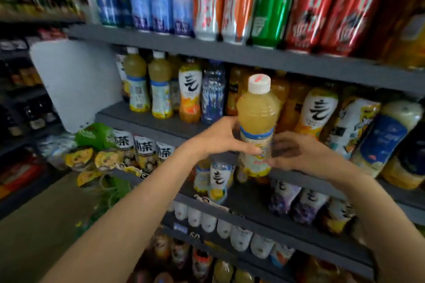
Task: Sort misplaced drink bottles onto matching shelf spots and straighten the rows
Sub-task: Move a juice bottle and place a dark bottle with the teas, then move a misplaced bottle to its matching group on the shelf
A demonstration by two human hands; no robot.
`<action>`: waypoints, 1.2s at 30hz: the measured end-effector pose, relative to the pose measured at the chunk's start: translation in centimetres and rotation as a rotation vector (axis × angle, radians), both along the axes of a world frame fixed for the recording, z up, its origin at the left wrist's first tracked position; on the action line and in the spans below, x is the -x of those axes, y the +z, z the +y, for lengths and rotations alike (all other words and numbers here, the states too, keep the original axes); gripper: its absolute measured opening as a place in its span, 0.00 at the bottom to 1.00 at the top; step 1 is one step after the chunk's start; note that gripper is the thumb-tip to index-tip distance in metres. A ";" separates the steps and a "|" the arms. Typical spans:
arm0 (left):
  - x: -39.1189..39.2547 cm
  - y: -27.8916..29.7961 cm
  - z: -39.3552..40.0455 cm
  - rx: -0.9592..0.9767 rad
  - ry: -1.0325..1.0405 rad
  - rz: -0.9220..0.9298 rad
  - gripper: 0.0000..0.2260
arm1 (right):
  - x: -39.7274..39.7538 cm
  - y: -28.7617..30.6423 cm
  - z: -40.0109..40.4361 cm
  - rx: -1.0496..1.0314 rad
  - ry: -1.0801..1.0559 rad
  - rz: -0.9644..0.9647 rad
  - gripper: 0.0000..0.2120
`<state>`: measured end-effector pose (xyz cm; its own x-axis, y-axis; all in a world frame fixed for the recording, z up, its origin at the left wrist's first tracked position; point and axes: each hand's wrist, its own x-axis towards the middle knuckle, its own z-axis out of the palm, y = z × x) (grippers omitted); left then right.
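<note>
Grey shelf (147, 119) runs behind my grip, two matching pale-juice bottles (148, 85) standing up and left of it. Pale yellow juice bottle (257, 122), white cap, held upright before the shelf. Left hand (216, 138) and right hand (296, 151) both grip its label band, fingers curled.

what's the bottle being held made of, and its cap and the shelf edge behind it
Held bottle: looks like clear plastic, glossy, cloudy yellow drink showing through ribbed walls. Cap: opaque white plastic, ridged skirt. Shelf edge: matte grey, probably painted metal, though blur leaves that open.
</note>
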<state>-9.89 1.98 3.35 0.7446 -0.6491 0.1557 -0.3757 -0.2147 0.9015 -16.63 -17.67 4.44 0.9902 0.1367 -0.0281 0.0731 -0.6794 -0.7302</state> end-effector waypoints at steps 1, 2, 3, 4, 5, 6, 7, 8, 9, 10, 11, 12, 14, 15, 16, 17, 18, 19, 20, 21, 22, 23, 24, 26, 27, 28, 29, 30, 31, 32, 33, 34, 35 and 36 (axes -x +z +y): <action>-0.1 0.7 0.9 0.049 0.032 0.001 0.19 | 0.0 0.7 0.2 0.018 -0.013 -0.018 0.16; -0.2 1.1 1.9 0.086 0.064 -0.004 0.18 | -0.1 1.4 0.4 0.042 -0.027 -0.032 0.16; -0.4 1.5 2.9 0.110 0.092 -0.014 0.18 | -0.4 2.1 0.9 0.061 -0.041 -0.040 0.17; -0.8 1.6 4.1 0.122 0.117 -0.021 0.18 | -0.7 2.6 1.6 0.077 -0.056 -0.052 0.17; -1.2 1.7 5.2 0.135 0.142 -0.017 0.19 | -1.3 3.0 2.4 0.099 -0.066 -0.072 0.16; -1.7 1.7 6.4 0.146 0.166 -0.009 0.19 | -2.1 3.2 3.5 0.115 -0.073 -0.095 0.15; -2.3 1.6 7.6 0.158 0.185 -0.005 0.19 | -3.0 3.4 4.9 0.117 -0.076 -0.116 0.14; -3.1 1.3 9.0 0.162 0.208 -0.003 0.18 | -4.0 3.5 6.7 0.101 -0.076 -0.131 0.13; -3.8 1.0 10.5 0.170 0.234 0.004 0.18 | -5.0 3.5 8.7 0.082 -0.066 -0.141 0.12; -4.7 0.6 12.4 0.179 0.264 0.009 0.17 | -6.3 3.3 10.8 0.071 -0.052 -0.152 0.12; -5.6 0.1 14.4 0.189 0.301 0.013 0.18 | -7.6 2.9 13.2 0.070 -0.036 -0.159 0.10; -6.6 -0.5 16.6 0.193 0.348 0.013 0.19 | -8.9 2.6 15.7 0.063 -0.019 -0.162 0.09; -8.6 -1.4 21.0 0.209 0.468 -0.020 0.21 | -11.5 1.7 21.0 0.008 0.019 -0.152 0.07; -9.5 -1.8 22.9 0.220 0.547 -0.037 0.21 | -12.7 1.2 23.6 -0.011 0.028 -0.157 0.08; -10.2 -2.1 24.6 0.226 0.640 -0.045 0.19 | -13.9 0.9 25.9 -0.004 0.020 -0.189 0.09; -10.9 -2.2 26.1 0.220 0.740 -0.048 0.18 | -15.1 0.6 28.0 0.027 -0.001 -0.246 0.11; -11.6 -2.2 27.4 0.196 0.826 -0.055 0.17 | -16.1 0.5 29.8 0.060 -0.032 -0.308 0.13; -12.1 -2.2 28.6 0.150 0.889 -0.060 0.17 | -17.1 0.6 31.4 0.087 -0.063 -0.364 0.14; -12.6 -2.3 29.8 0.108 0.919 -0.066 0.16 | -18.1 0.6 32.8 0.108 -0.083 -0.413 0.15; -12.8 -2.5 30.7 0.081 0.920 -0.072 0.16 | -19.2 0.6 34.0 0.116 -0.089 -0.454 0.16; -13.0 -2.7 31.5 0.065 0.902 -0.077 0.16 | -20.3 0.7 35.2 0.119 -0.089 -0.480 0.18; -13.0 -3.0 32.1 0.051 0.885 -0.088 0.16 | -21.5 0.8 36.3 0.125 -0.082 -0.498 0.20; -13.1 -3.2 32.6 0.032 0.873 -0.102 0.16 | -22.7 1.0 37.4 0.136 -0.068 -0.514 0.22; -13.4 -3.5 33.2 -0.013 0.869 -0.124 0.16 | -25.1 1.7 39.4 0.157 -0.057 -0.537 0.27; -13.6 -3.6 33.4 -0.032 0.872 -0.130 0.16 | -26.3 2.0 40.3 0.186 -0.078 -0.536 0.29; -13.8 -3.5 33.5 -0.043 0.873 -0.127 0.15 | -27.2 2.4 41.1 0.238 -0.113 -0.526 0.31; -14.0 -3.5 33.6 -0.045 0.877 -0.119 0.15 | -28.1 2.6 41.7 0.299 -0.149 -0.512 0.33; -14.2 -3.4 33.6 -0.044 0.883 -0.114 0.15 | -28.8 2.9 42.2 0.359 -0.181 -0.488 0.33; -14.3 -3.4 33.7 -0.044 0.892 -0.112 0.16 | -29.4 3.1 42.7 0.401 -0.208 -0.462 0.32; -14.5 -3.3 33.7 -0.044 0.900 -0.110 0.17 | -29.9 3.4 43.1 0.422 -0.233 -0.434 0.31; -14.7 -3.2 33.7 -0.037 0.909 -0.106 0.17 | -30.3 3.7 43.4 0.426 -0.249 -0.416 0.30; -14.9 -3.2 33.7 -0.027 0.916 -0.096 0.17 | -30.7 4.0 43.6 0.422 -0.256 -0.400 0.29; -15.0 -3.2 33.8 -0.021 0.919 -0.086 0.17 | -31.0 4.2 43.8 0.408 -0.255 -0.380 0.29; -15.1 -3.1 33.8 -0.024 0.918 -0.076 0.18 | -31.3 4.4 43.8 0.384 -0.253 -0.352 0.29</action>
<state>5.24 35.81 0.22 0.9575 0.1876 0.2192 -0.1066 -0.4759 0.8730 14.72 26.15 8.86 0.9493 -0.0605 0.3084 0.0678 -0.9187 -0.3890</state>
